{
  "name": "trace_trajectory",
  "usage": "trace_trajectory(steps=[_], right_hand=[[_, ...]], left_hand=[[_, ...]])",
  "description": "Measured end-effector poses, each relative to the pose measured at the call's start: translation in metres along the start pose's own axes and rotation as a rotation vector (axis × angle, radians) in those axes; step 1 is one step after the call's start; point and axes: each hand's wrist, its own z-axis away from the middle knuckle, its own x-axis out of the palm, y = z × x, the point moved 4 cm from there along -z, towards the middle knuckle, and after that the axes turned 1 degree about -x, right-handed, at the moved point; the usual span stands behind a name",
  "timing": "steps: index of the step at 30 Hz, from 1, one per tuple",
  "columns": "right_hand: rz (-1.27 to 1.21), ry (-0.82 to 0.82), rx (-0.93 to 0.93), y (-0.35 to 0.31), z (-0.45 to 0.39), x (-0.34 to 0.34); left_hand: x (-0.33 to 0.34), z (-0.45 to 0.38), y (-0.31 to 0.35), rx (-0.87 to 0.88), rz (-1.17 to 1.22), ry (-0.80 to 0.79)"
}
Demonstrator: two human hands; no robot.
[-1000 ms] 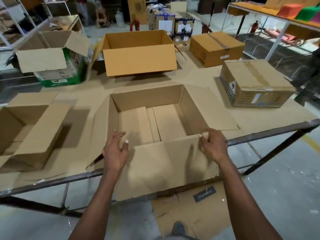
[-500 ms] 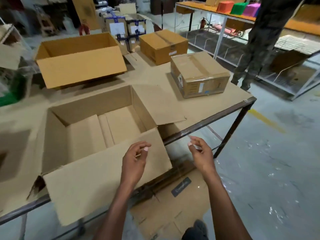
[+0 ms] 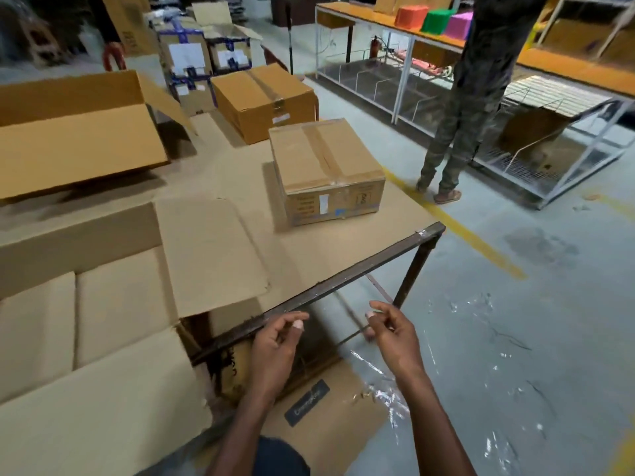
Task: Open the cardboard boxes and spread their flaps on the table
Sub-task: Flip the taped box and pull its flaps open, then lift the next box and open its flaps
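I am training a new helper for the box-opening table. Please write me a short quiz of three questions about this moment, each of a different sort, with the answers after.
1. True or false: the left hand is gripping a flap of the opened box.
2. Multiple choice: the sealed box nearest the table's right corner is closed with A) blue straps, B) clear tape, C) string.
3. Fill in: the right flap of the opened box lies flat on the ____.

Key
1. False; both the left hand and the right hand hold nothing, off the table's edge.
2. B
3. table
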Motion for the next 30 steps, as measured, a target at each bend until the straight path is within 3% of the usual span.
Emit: trace_trajectory(steps=[4,11,17,21,25,28,30], right_hand=[[-0.027,-0.006,0.026,-0.010,-0.057,0.000],[0.025,-0.005,-0.071,-0.046,-0.179,0.021],[0.138,0.039,-0.221,-0.105,-0.287,0.018],[0.196,0.126,-0.305,-0.133,-0.338,0.018],[0.239,0.140,-0.345,-0.149,-0.389,0.025],[0.358,0.065,-0.270,-0.143,-0.414,0.029],[0.414,0.014,-0.262,-0.140,-0.423,0.029]], left_hand=[[0.014,-0.049,0.008,-0.020,0.061,0.061],[0.063,-0.184,0.043,0.051,0.080,0.009],[0.065,-0.298,0.086,0.120,-0.022,0.113],[0.046,-0.346,0.093,0.145,-0.103,0.280],[0.038,-0.391,0.084,0.015,-0.214,0.420],[0.052,-0.408,0.071,-0.190,-0.173,0.325],[0.060,-0.413,0.066,-0.204,-0.211,0.277]])
